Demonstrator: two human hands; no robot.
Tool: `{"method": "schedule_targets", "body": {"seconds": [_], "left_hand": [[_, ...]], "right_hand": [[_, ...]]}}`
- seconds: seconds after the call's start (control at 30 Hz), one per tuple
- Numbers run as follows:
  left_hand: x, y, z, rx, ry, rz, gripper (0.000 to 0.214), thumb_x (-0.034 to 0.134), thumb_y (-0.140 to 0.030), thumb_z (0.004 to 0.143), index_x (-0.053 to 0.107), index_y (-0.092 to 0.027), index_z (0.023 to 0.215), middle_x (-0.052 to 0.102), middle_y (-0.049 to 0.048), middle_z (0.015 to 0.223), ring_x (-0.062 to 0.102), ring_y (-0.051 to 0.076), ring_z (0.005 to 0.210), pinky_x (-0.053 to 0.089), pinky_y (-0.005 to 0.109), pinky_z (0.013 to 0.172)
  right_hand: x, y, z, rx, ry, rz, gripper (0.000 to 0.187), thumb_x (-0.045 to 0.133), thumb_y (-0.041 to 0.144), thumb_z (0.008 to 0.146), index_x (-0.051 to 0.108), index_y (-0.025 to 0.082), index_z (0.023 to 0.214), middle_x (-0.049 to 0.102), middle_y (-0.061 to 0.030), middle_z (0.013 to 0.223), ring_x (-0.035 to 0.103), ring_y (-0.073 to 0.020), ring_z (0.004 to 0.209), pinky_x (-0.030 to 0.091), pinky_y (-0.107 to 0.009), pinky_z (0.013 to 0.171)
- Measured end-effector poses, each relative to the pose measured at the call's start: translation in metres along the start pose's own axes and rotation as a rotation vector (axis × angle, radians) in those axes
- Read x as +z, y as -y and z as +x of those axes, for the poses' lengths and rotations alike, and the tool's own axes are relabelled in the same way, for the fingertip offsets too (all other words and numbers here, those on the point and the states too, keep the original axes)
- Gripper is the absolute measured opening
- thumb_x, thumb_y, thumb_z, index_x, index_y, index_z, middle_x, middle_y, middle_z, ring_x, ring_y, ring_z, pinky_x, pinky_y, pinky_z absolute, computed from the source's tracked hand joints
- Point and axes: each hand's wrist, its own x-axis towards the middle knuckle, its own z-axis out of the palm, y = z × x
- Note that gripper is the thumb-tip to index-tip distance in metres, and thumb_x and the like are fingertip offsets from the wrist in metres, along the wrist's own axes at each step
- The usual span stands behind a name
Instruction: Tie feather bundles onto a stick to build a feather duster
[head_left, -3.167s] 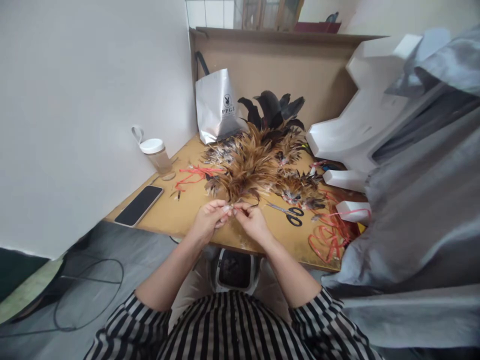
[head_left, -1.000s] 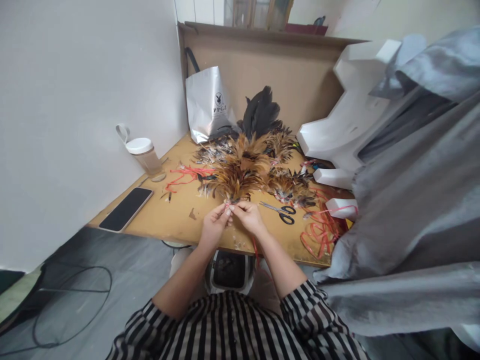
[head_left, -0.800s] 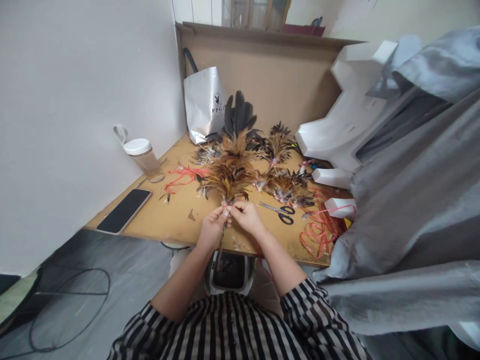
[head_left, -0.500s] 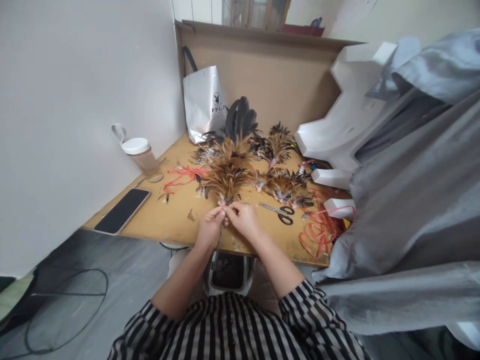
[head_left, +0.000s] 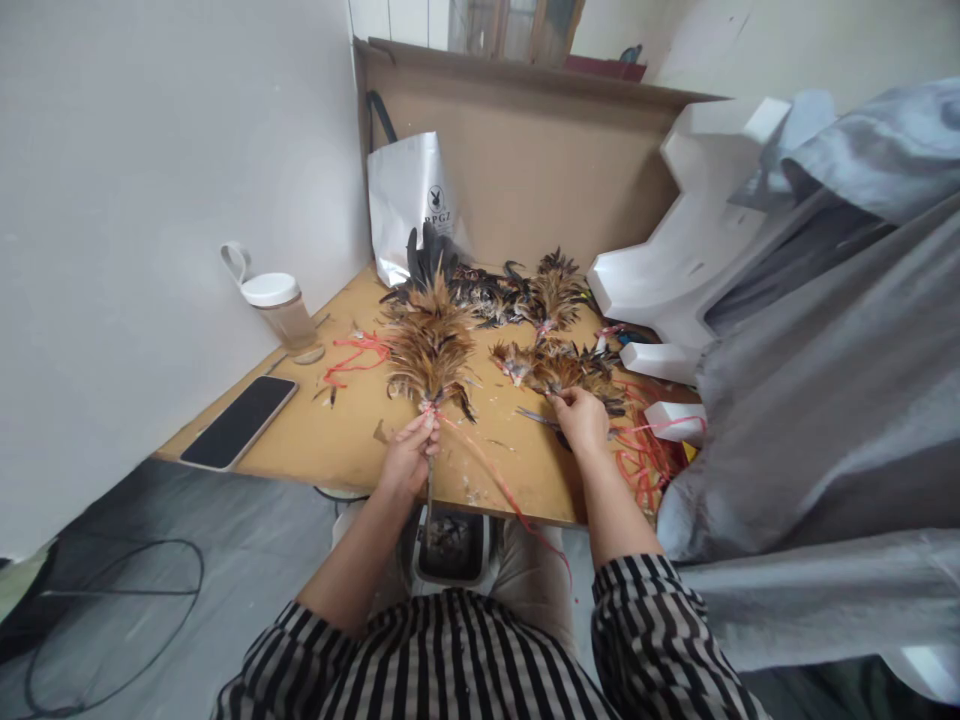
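Above yellow-brown table (head_left: pixel 360 430), L hand (head_left: pixel 411 450) clasps brown-and-black feather bundle (head_left: pixel 430 350); R hand (head_left: pixel 586 422) has left it for brown feather pile (head_left: pixel 570 368) (can't tell grip), so two-hand work prob. paused.

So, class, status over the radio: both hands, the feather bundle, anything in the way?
Left grip closed on feather bundle, near its binding. Right grip by scissors and feather clump; hold unclear. Possible snag: red strip hanging between them.
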Motion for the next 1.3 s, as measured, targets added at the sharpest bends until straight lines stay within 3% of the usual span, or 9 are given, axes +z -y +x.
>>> {"method": "schedule_targets", "body": {"seconds": [0.23, 0.4, 0.5, 0.6, 0.7, 0.77, 0.93, 1.1, 1.3], "left_hand": [[0.001, 0.001, -0.004, 0.014, 0.008, 0.038, 0.028, 0.075, -0.016, 0.058, 0.065, -0.01, 0.084, 0.053, 0.0013, 0.068, 0.043, 0.003, 0.052, 0.026, 0.012, 0.039], [0.0, 0.0, -0.005, 0.022, 0.029, 0.046, 0.026, 0.074, -0.017, 0.06, 0.065, -0.009, 0.083, 0.053, 0.0017, 0.069, 0.042, 0.003, 0.053, 0.025, 0.012, 0.039], [0.0, 0.0, -0.005, 0.022, 0.042, 0.039, 0.024, 0.074, -0.016, 0.06, 0.065, -0.009, 0.081, 0.052, 0.0017, 0.069, 0.042, 0.003, 0.053, 0.025, 0.012, 0.039], [-0.001, 0.001, -0.004, 0.019, 0.037, 0.04, 0.023, 0.074, -0.017, 0.061, 0.065, -0.01, 0.081, 0.052, 0.0015, 0.069, 0.041, 0.003, 0.052, 0.024, 0.011, 0.038], [0.0, 0.001, -0.004, 0.021, 0.031, 0.044, 0.025, 0.074, -0.017, 0.061, 0.064, -0.009, 0.083, 0.052, 0.0016, 0.069, 0.041, 0.002, 0.052, 0.024, 0.012, 0.038], [0.001, 0.002, -0.004, 0.029, 0.027, 0.047, 0.025, 0.074, -0.017, 0.061, 0.064, -0.009, 0.083, 0.052, 0.0016, 0.069, 0.04, 0.002, 0.051, 0.023, 0.012, 0.038], [0.003, 0.003, -0.006, 0.058, 0.011, 0.073, 0.025, 0.075, -0.019, 0.06, 0.065, -0.01, 0.081, 0.054, 0.0017, 0.067, 0.039, 0.002, 0.05, 0.022, 0.012, 0.038], [0.005, 0.006, -0.008, 0.108, 0.014, 0.102, 0.026, 0.075, -0.024, 0.061, 0.065, -0.01, 0.081, 0.054, 0.0013, 0.067, 0.039, 0.002, 0.049, 0.022, 0.013, 0.038], [0.006, 0.011, -0.009, 0.161, -0.01, 0.137, 0.025, 0.073, -0.025, 0.061, 0.065, -0.01, 0.08, 0.056, 0.0017, 0.066, 0.039, 0.003, 0.048, 0.023, 0.016, 0.039]], "right_hand": [[0.009, 0.001, 0.016, 0.097, 0.044, -0.234, 0.038, 0.054, 0.049, 0.073, 0.065, 0.018, 0.092, 0.067, -0.0151, 0.091, 0.062, -0.0259, 0.086, 0.043, -0.034, 0.068], [0.008, -0.012, 0.019, 0.128, 0.014, -0.211, 0.027, 0.05, 0.036, 0.074, 0.067, 0.017, 0.084, 0.067, -0.0157, 0.085, 0.062, -0.0267, 0.083, 0.043, -0.033, 0.067], [0.005, -0.022, 0.018, 0.132, -0.061, 0.046, 0.023, 0.053, 0.034, 0.07, 0.066, 0.016, 0.076, 0.067, -0.0127, 0.077, 0.06, -0.0245, 0.076, 0.041, -0.031, 0.063], [0.001, -0.02, 0.012, 0.207, -0.044, 0.597, 0.02, 0.058, 0.037, 0.065, 0.058, 0.016, 0.065, 0.061, -0.004, 0.059, 0.05, -0.014, 0.051, 0.035, -0.025, 0.049], [-0.007, -0.001, -0.002, 0.287, 0.192, 1.157, 0.025, 0.065, 0.037, 0.059, 0.05, 0.018, 0.061, 0.052, 0.0033, 0.052, 0.03, -0.0054, 0.038, 0.02, -0.02, 0.038], [-0.013, 0.018, -0.015, 0.278, 0.38, 1.379, 0.027, 0.07, 0.035, 0.057, 0.05, 0.017, 0.062, 0.051, 0.0045, 0.055, 0.025, -0.0032, 0.038, 0.014, -0.018, 0.037], [-0.014, 0.074, -0.053, 0.207, 0.653, 1.541, 0.028, 0.073, 0.032, 0.059, 0.049, 0.018, 0.06, 0.054, 0.0038, 0.057, 0.037, -0.005, 0.043, 0.021, -0.018, 0.039], [0.017, 0.116, -0.081, 0.147, 0.677, 1.493, 0.024, 0.075, 0.032, 0.056, 0.057, 0.017, 0.06, 0.059, 0.0026, 0.058, 0.051, -0.0097, 0.054, 0.039, -0.023, 0.056], [0.042, 0.132, -0.089, 0.073, 0.603, 1.352, 0.026, 0.073, 0.038, 0.058, 0.058, 0.017, 0.061, 0.059, 0.0032, 0.055, 0.052, -0.0107, 0.052, 0.041, -0.024, 0.059]]}}
